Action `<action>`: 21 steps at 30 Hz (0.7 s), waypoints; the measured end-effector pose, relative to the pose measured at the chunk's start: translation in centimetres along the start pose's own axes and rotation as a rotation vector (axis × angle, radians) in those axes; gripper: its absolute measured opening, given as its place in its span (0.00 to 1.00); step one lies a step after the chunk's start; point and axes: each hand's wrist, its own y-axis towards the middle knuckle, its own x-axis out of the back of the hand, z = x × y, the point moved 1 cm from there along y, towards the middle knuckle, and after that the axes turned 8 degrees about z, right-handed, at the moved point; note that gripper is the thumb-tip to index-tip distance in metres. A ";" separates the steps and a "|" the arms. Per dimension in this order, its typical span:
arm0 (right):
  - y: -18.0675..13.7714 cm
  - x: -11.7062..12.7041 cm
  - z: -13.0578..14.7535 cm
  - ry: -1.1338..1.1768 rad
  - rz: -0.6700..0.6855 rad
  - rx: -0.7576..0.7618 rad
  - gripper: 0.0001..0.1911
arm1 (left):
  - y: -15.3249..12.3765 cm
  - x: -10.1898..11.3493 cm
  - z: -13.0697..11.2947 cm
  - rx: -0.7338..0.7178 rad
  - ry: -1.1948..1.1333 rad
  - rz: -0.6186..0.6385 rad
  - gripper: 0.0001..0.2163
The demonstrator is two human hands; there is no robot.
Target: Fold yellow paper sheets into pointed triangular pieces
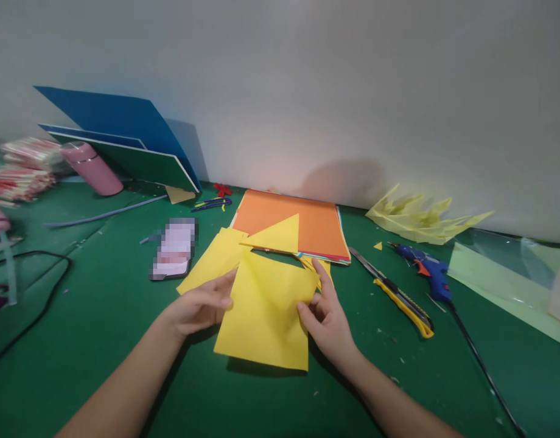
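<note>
A sheet of yellow paper [266, 322] is held up between both hands, slightly curved, its lower edge lifted off the green table. My left hand [207, 304] pinches its left edge, thumb in front and fingers behind. At the upper right corner, my right hand [323, 313] grips the sheet between thumb and fingers. Beyond it lie another yellow sheet [213, 258] and a folded yellow paper triangle [280, 234], which rests partly on a stack of coloured paper with an orange sheet [284, 210] on top.
To the right are a yellow utility knife [403, 304], blade out, a blue glue gun [428, 271] with its cord, and a spiky yellow paper piece [412, 216]. A phone [174, 249], a pink bottle [92, 169] and leaning blue boards [111, 112] occupy the left.
</note>
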 end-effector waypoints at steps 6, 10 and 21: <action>-0.1 -0.1 -0.2 -0.068 0.000 0.065 0.42 | 0.3 -0.4 0.5 0.050 0.021 -0.051 0.30; 0.0 0.1 0.1 -0.118 -0.026 0.098 0.39 | 0.6 -0.8 0.5 0.047 0.027 -0.203 0.29; 0.1 0.7 2.5 -0.321 0.177 0.361 0.18 | 0.9 -0.9 0.2 0.096 0.124 -0.427 0.22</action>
